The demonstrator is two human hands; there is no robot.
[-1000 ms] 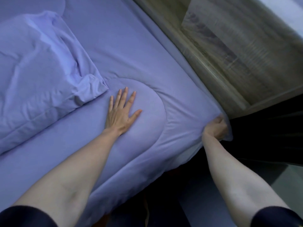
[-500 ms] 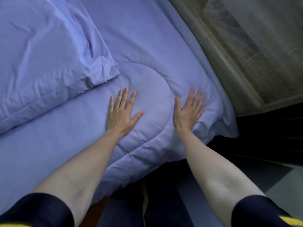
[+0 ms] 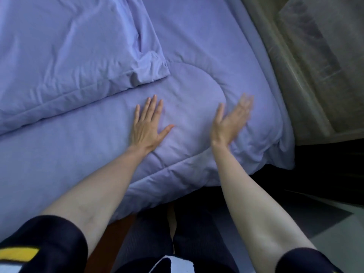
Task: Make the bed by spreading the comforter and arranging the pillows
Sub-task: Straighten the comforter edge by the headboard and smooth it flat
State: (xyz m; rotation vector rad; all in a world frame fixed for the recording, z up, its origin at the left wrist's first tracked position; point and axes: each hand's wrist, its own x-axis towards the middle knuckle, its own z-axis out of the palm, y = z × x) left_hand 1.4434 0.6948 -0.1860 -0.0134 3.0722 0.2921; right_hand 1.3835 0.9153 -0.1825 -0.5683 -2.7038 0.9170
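Note:
A lavender quilted comforter point(image 3: 197, 56) covers the bed, its rounded corner lying near the bed's right edge. A matching pillow point(image 3: 65, 56) lies at the upper left, its lower corner overlapping the comforter. My left hand point(image 3: 146, 125) presses flat on the comforter, fingers straight and spread. My right hand point(image 3: 230, 121) is to its right with straight fingers, tilted on edge and blurred; I cannot tell whether it touches the fabric. The comforter's corner point(image 3: 279, 152) hangs bunched over the bed's edge.
A wooden wall or cabinet point(image 3: 315, 56) runs close along the bed's right side. Below it is a dark gap point(image 3: 325, 170) and a strip of grey floor point(image 3: 338, 233). My legs stand against the bed's near edge.
A second ago my right hand gripped the comforter's corner at the bed's edge. It let go, lay flat beside the left, and now is tilted and blurred. The left hand stayed put.

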